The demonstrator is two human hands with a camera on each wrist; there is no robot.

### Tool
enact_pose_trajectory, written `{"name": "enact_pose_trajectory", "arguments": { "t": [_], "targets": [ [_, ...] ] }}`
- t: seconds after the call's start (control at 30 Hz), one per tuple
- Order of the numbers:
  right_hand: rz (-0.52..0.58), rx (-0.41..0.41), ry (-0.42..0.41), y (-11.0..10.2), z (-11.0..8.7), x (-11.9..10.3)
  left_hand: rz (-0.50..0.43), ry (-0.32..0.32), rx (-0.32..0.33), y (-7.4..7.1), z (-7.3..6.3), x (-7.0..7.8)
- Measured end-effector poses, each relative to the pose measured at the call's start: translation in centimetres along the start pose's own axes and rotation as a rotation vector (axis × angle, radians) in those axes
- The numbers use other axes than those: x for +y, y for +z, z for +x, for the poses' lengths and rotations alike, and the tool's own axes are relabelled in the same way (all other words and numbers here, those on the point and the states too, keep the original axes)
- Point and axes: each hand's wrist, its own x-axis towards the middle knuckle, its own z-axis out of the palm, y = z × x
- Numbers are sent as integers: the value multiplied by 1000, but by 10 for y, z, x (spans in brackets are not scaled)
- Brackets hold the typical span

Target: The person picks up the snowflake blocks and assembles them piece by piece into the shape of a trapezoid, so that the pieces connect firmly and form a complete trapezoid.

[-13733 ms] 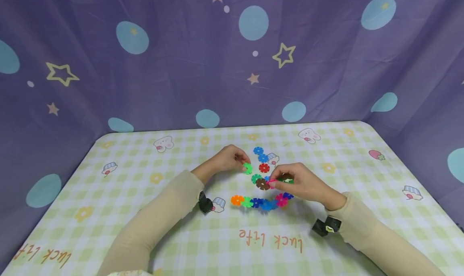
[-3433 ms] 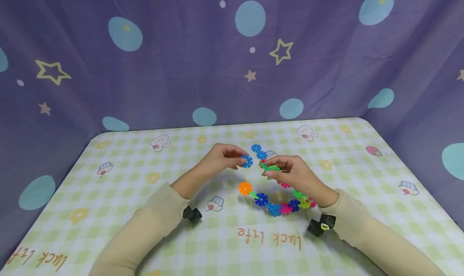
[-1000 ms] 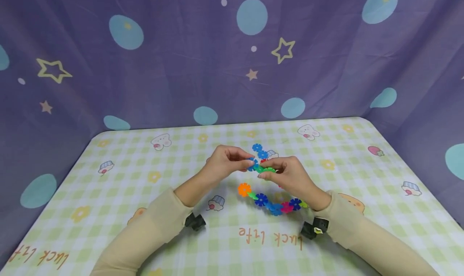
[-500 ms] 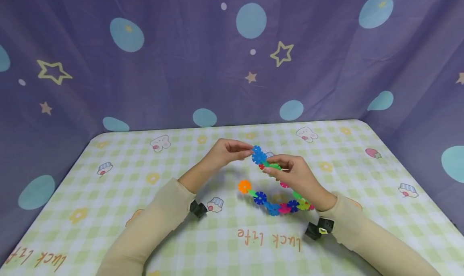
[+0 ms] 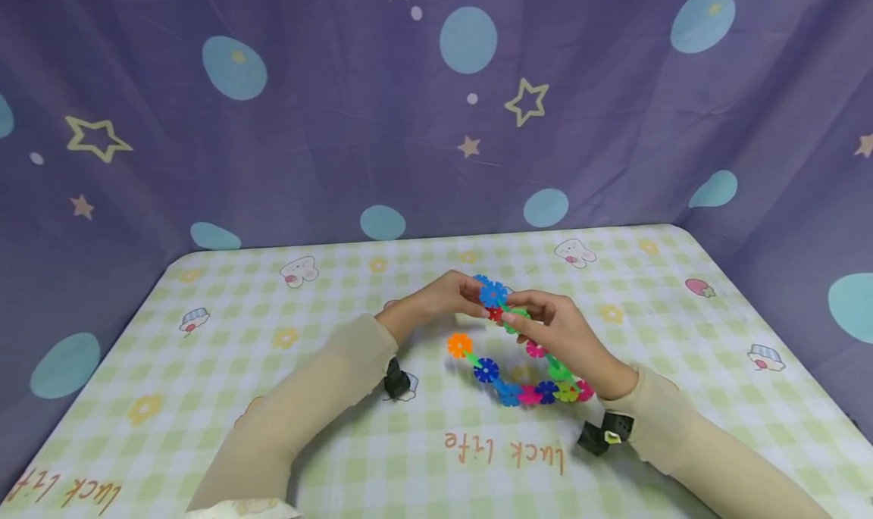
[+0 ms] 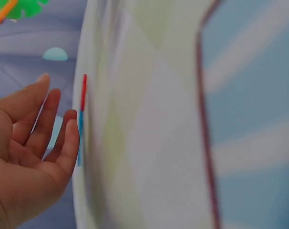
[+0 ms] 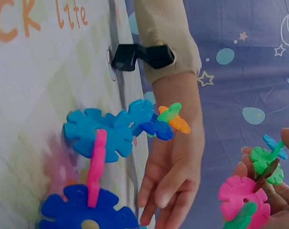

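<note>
A chain of colourful plastic snowflake discs hangs from my right hand (image 5: 555, 329), which pinches it near a green disc (image 5: 516, 320). Its upper end carries a blue disc (image 5: 493, 294); the other end is an orange disc (image 5: 460, 345). My left hand (image 5: 450, 295) is just left of the blue disc, its fingers loosely bent with nothing between them in the left wrist view. Close to those fingertips, a loose red disc (image 6: 84, 90) and a blue one lie on the table. A brown disc (image 7: 267, 175) shows by my right fingers in the right wrist view.
A green-and-white checked cloth (image 5: 368, 458) with printed pictures covers the table. Behind it hangs a purple curtain (image 5: 327, 125) with stars and blue spots. Each wrist wears a black camera mount (image 5: 605, 433).
My left hand earlier brought a blue disc to the chain's green end, where it now sits. It has since let go and moved right, towards the loose discs. My right hand keeps its pinch.
</note>
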Motion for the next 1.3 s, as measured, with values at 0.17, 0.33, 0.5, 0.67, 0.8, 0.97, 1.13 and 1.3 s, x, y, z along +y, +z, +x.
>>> {"name": "enact_pose_trajectory", "arguments": {
  "t": [0.17,0.33,0.5,0.67,0.8,0.97,1.13,1.3],
  "targets": [
    [62,-20,24,4,-3,-1,96,-2,15,0,9,-7],
    [104,-37,32,8,-6,-2,245,79,28,0,14,-10],
    [175,-32,38,11,-6,-3,358,85,27,2,16,-6],
    [255,-23,76,15,-6,-3,381,94,28,3,16,-5],
    [335,-13,101,19,-6,-3,379,101,23,4,15,-5],
    [397,14,122,25,-7,-3,419,68,17,4,13,-4],
    [440,53,157,32,-7,-3,436,58,24,3,11,-4],
    [465,45,161,34,-7,-4,420,71,22,0,8,-5]
  ]
}}
